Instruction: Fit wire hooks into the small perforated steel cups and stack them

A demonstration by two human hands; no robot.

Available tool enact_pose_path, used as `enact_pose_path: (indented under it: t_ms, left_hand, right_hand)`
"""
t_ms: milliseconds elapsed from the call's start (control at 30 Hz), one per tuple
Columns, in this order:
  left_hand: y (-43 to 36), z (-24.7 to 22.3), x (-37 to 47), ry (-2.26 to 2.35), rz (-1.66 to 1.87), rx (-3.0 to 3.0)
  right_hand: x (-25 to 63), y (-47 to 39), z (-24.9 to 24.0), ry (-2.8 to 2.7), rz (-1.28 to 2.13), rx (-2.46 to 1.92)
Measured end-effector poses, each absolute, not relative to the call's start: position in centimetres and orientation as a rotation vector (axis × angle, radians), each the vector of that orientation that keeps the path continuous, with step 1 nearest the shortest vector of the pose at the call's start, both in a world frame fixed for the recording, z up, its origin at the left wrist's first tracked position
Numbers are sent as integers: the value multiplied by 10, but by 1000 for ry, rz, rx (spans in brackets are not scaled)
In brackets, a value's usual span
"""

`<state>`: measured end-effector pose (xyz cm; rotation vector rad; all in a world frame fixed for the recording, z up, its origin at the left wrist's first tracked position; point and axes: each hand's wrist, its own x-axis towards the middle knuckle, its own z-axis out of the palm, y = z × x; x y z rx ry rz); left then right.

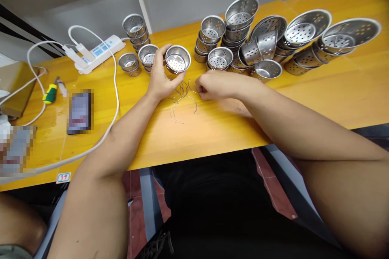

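Note:
My left hand [158, 79] is closed round the side of a small perforated metal cup [178, 61], thumb in front and fingers behind. The cup's open top faces me. To its right, my right hand [216, 84] is closed in a pinch just above the table, with a thin curved wire [191, 87] running out from its fingertips. Between the hands lies a loose heap of curved wires [181, 96] on the yellow table [152, 145]. Behind my left hand stands another perforated cup [148, 53], in a short stack.
Stacked perforated cups [240, 12] stand along the back right, some leaning. More cups [129, 62] stand at back left. A white power strip [99, 54] has a cable looping over my left forearm. A screwdriver [50, 94] and a phone [79, 112] lie left.

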<state>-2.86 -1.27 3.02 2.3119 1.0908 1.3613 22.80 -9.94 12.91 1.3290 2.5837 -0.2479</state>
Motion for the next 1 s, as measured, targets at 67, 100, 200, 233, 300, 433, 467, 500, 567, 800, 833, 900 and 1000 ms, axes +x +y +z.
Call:
enact_pose_path:
  t_ms: [67,100,200,233,300,433,467,500,567,800,833,900,1000]
  left_hand:
    - [-13,31,-28,1100,1359,2329]
    - [-14,31,-28,1094,1359,2339]
    - [-14,30,-28,1054,1381,2361]
    - [-13,29,-28,1042,1396,2364]
    - [-11,26,-29,1017,1428,2367]
    - [-5,20,-30,982,1437,2371]
    - [-4,19,-31,980,1432,2370]
    - [-4,18,-31,978,1429,2369]
    - [-4,18,-32,974,1428,2364]
    - [-3,17,-33,976,1456,2380]
    - [-2,16,-33,974,1459,2382]
    - [1,15,-34,965,1461,2384]
    - [3,15,-35,942,1479,2388]
  right_hand:
    - [222,-103,133,2523,-200,1331]
    - [218,-106,134,2505,-168,1333]
    - [209,-112,139,2513,-92,1325]
    - [208,-114,140,2515,-79,1314]
    - [207,-114,141,2501,-64,1279]
    - [211,-109,137,2495,-47,1211]
    - [213,-108,135,2502,-48,1201]
    - [214,-107,134,2509,-52,1195]
    - [217,-106,133,2522,-62,1193]
    - [231,-101,129,2599,-149,1256]
    - [234,-98,129,2633,-188,1273]
    - [238,-93,127,2714,-309,1322]
    - [242,-90,127,2807,-495,1378]
